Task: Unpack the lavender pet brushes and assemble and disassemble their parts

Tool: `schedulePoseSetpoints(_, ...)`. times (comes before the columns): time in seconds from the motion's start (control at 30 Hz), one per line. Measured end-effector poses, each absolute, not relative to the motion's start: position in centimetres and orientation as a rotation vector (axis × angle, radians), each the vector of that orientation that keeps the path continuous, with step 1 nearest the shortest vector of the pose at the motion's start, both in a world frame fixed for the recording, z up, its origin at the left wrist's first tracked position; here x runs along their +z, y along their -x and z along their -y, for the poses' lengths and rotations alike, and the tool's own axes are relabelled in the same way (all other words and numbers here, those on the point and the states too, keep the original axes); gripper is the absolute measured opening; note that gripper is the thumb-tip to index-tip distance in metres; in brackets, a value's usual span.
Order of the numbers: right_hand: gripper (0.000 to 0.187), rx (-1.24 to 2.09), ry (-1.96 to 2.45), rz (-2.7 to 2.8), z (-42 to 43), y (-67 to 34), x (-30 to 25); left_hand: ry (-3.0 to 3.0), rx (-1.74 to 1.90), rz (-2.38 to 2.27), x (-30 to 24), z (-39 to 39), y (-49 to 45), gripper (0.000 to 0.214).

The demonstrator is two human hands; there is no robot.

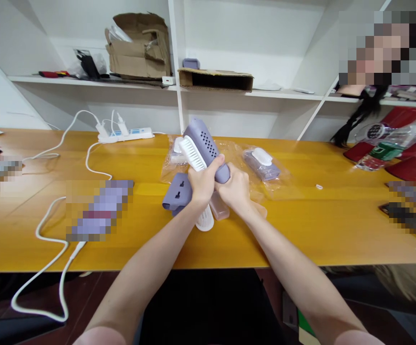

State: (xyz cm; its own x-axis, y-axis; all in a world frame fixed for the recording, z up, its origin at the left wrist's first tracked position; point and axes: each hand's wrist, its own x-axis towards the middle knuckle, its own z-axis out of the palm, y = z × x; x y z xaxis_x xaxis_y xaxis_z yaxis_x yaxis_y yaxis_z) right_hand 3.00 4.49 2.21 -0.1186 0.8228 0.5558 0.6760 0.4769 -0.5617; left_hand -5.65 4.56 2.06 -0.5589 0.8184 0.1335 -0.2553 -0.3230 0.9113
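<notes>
Above the table, a purple-grey holder [201, 136] dotted with round holes is tilted between my hands. My left hand [204, 184] is closed round its side, thumb across the front. My right hand [234, 187] grips its lower end. A white brush [193, 153] with bristles lies against the holder, just above my left fingers; whether they hold it is hidden. Below my left hand shows a white rounded end [205, 221]. Beside it rest a purple-grey piece with slots [177, 194] and a pinkish translucent piece [220, 208].
A bagged purple-grey and white item [263, 163] lies to the right. A power strip [127, 135], a phone [102, 211] and a white cable [62, 287] are on the left. A bottle [383, 151] stands near red objects and another person at right. Shelves hold cardboard boxes [139, 52].
</notes>
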Motion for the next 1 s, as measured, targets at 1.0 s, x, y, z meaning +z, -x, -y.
schedulePoseSetpoints(1.0,0.018,0.003,1.210,1.975,-5.1,-3.8,1.3,-0.668,1.913,-0.874,1.5,-5.1,6.2,0.033)
